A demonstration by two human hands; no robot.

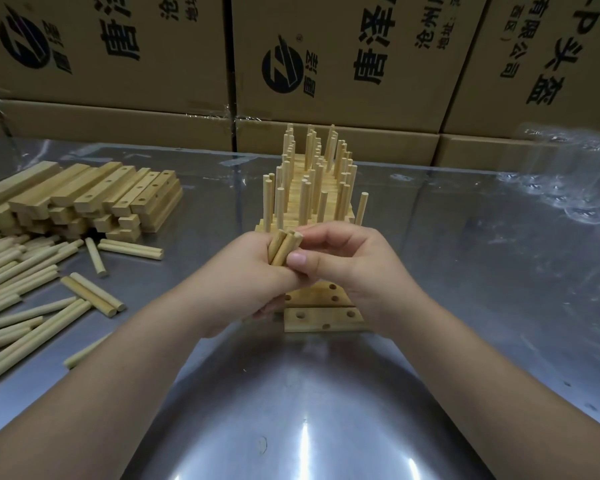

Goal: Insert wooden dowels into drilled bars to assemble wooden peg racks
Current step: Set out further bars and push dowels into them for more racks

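My left hand (253,271) grips a small bundle of wooden dowels (283,247) above the table's middle. My right hand (347,261) pinches the top of that bundle with thumb and fingers. Below both hands lie drilled bars (323,315) with empty holes facing up, partly hidden by my hands. Just behind stands a row of assembled peg racks (309,188) with dowels pointing up.
Loose dowels (21,292) lie scattered at the left on the metal table (291,393). A stack of drilled bars (84,195) sits at the back left. Cardboard boxes (326,64) wall off the rear. Crumpled clear plastic (568,174) lies at the back right.
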